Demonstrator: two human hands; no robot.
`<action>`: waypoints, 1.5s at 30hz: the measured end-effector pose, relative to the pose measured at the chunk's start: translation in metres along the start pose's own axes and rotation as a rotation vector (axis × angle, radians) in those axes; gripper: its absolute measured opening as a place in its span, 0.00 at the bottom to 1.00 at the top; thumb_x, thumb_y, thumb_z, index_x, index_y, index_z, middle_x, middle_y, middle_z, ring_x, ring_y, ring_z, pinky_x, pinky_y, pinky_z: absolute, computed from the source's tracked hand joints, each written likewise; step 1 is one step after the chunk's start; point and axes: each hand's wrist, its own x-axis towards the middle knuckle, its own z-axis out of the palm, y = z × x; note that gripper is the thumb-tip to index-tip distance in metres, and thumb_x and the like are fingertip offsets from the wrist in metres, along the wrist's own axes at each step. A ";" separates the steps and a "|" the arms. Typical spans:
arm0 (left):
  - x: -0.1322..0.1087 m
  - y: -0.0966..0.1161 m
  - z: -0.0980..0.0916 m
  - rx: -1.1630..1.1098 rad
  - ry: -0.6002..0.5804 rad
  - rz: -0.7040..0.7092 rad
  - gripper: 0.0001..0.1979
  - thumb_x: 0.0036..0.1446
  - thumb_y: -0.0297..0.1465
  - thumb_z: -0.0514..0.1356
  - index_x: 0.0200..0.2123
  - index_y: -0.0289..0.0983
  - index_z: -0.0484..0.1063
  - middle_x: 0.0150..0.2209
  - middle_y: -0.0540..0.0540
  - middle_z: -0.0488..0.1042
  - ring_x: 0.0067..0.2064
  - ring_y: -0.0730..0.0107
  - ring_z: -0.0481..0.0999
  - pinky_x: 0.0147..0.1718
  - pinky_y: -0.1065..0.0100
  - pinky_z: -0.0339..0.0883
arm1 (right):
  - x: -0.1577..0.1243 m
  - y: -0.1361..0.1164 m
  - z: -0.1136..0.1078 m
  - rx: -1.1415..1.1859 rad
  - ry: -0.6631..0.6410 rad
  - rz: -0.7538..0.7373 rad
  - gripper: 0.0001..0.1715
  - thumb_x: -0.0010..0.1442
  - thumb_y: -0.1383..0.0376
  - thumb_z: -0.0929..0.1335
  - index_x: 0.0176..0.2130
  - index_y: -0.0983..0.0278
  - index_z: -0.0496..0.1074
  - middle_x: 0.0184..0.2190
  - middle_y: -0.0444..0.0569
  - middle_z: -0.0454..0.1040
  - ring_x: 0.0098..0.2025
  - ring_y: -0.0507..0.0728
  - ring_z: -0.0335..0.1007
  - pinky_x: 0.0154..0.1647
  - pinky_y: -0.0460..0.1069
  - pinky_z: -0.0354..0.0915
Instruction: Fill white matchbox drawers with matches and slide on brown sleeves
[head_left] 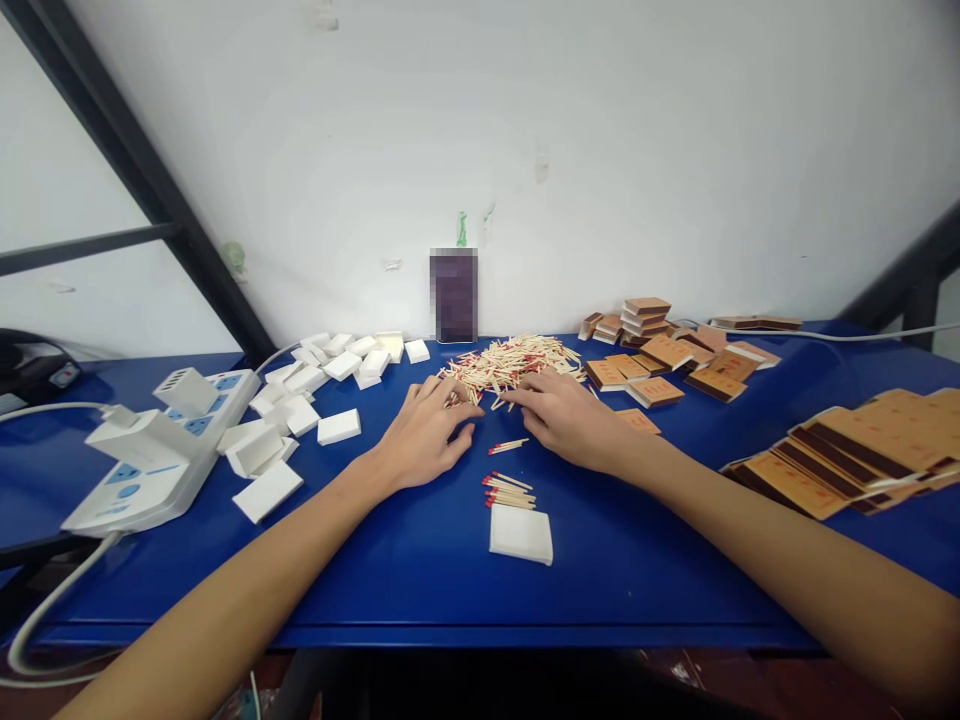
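A heap of loose matches with red heads lies near the wall. My left hand rests at its near left edge, fingers bent over the matches, thumb apart, holding nothing I can see. From the right, my right hand reaches in with its index finger stretched to a few matches at the heap's front; the other fingers are partly hidden. Nearer me are a small group of matches and a larger row of matches, heads to the left. Just below that row sits a white matchbox tray.
White matchbox trays are scattered at left beside a power strip with plugs and cables. Orange-brown matchbox sleeves lie at right, with flattened overlapping sleeves nearer. A dark, blurred-out panel leans on the wall.
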 end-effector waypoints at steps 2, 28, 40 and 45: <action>0.001 0.003 0.000 -0.038 -0.010 0.008 0.14 0.66 0.33 0.53 0.49 0.41 0.76 0.47 0.43 0.69 0.49 0.58 0.66 0.47 0.55 0.61 | 0.002 -0.001 0.000 -0.083 -0.045 -0.003 0.22 0.64 0.73 0.61 0.54 0.68 0.73 0.45 0.60 0.73 0.49 0.66 0.67 0.50 0.60 0.63; 0.001 0.008 -0.002 -0.110 -0.160 0.143 0.19 0.68 0.30 0.48 0.57 0.39 0.71 0.59 0.43 0.70 0.63 0.52 0.62 0.58 0.48 0.55 | 0.001 -0.001 -0.002 0.059 -0.037 0.047 0.10 0.63 0.69 0.66 0.35 0.62 0.78 0.35 0.49 0.80 0.41 0.59 0.72 0.44 0.53 0.58; 0.002 0.007 -0.003 -0.130 -0.167 0.110 0.20 0.66 0.30 0.49 0.57 0.37 0.70 0.57 0.41 0.72 0.61 0.51 0.63 0.57 0.46 0.57 | 0.001 0.006 -0.008 0.098 0.022 0.140 0.08 0.57 0.73 0.66 0.35 0.62 0.73 0.32 0.46 0.79 0.37 0.57 0.74 0.39 0.50 0.60; -0.003 0.013 -0.007 -0.293 -0.199 0.116 0.27 0.61 0.25 0.50 0.64 0.38 0.61 0.61 0.41 0.67 0.66 0.53 0.58 0.61 0.48 0.58 | -0.003 0.006 -0.014 0.152 0.054 0.124 0.08 0.58 0.72 0.65 0.37 0.63 0.72 0.33 0.48 0.78 0.37 0.57 0.73 0.38 0.49 0.61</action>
